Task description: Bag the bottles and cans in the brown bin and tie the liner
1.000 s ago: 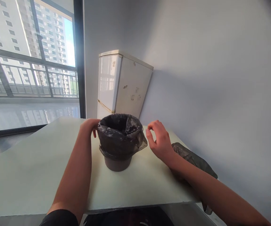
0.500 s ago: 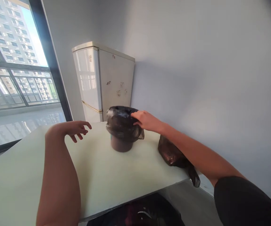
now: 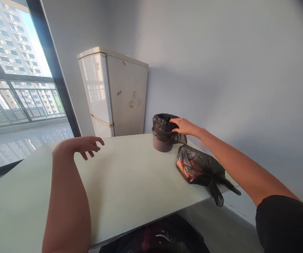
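Note:
Near the far right edge of the table stands a small brownish trash can [image 3: 162, 144], upright, with a black plastic bag [image 3: 161, 125] lining it and folded over its rim. My right hand [image 3: 182, 126] grips the can's lined rim on the right side, thumb and fingers closed over the bag. In front of it lies a tied black plastic bag [image 3: 197, 167] with something orange-red showing through, its knotted ends hanging over the table edge. My left hand [image 3: 89, 146] hovers over the left part of the table, fingers loosely curled and apart, holding nothing.
The pale table [image 3: 130, 189] spreads out before me, its front edge close to my body. A white fridge [image 3: 126, 95] stands behind it, with a grey wall [image 3: 220, 70] to the right. At the left is a large window [image 3: 17, 80].
My right hand has moved the lined trash can to the right and back, towards the wall. The tied bag is now less hidden by my arm. My left hand has hardly moved.

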The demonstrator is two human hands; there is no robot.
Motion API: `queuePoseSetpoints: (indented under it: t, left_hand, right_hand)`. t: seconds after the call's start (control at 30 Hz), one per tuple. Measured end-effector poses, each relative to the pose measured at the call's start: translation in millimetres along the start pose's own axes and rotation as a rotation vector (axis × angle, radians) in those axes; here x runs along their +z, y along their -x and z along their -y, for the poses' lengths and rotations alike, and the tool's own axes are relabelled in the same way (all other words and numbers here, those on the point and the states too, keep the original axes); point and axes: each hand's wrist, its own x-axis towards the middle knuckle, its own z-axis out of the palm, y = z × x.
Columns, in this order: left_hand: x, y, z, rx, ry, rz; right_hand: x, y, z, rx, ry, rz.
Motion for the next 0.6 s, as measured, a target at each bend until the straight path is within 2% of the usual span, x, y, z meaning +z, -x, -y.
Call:
queuePoseSetpoints:
  t: [0.1, 0.17, 0.2, 0.27, 0.33, 0.37, 0.43, 0.5, 0.6]
  left_hand:
    - [1.9, -1, -1, 0.017, -0.022, 0.008]
    - [2.3, -2, -2, 0.008, -0.044, 0.010]
    - [2.3, -3, -3, 0.002, -0.057, 0.010]
    - [2.2, -5, -5, -0.011, -0.078, 0.017]
    - [2.6, -8, -8, -0.018, -0.097, 0.030]
    - [3.2, -9, -10, -0.019, -0.111, 0.038]
    - [5.5, -11, -17, -0.017, -0.157, 0.050]
    - [9.7, -12, -28, 0.002, -0.216, 0.063]
    - [20.8, -12, -51, 0.045, -0.307, 0.094]
  right_hand:
    - [-5, 24, -8, -0.054, -0.186, -0.071]
    - [-9, 49, -15, 0.087, -0.230, -0.101]
    - [-10, 64, -18, 0.207, -0.238, -0.066]
    - [-11, 98, -23, 0.443, -0.242, 0.126]
    - [-7, 136, -24, 0.548, -0.252, 0.364]
    - [-4, 155, -23, 0.554, -0.280, 0.448]
    - [5, 193, -20, 0.430, -0.480, 0.575]
    - [18, 225, -18, 0.434, -0.599, 0.592]
    - [40, 256, -19, 0.593, -0.592, 0.456]
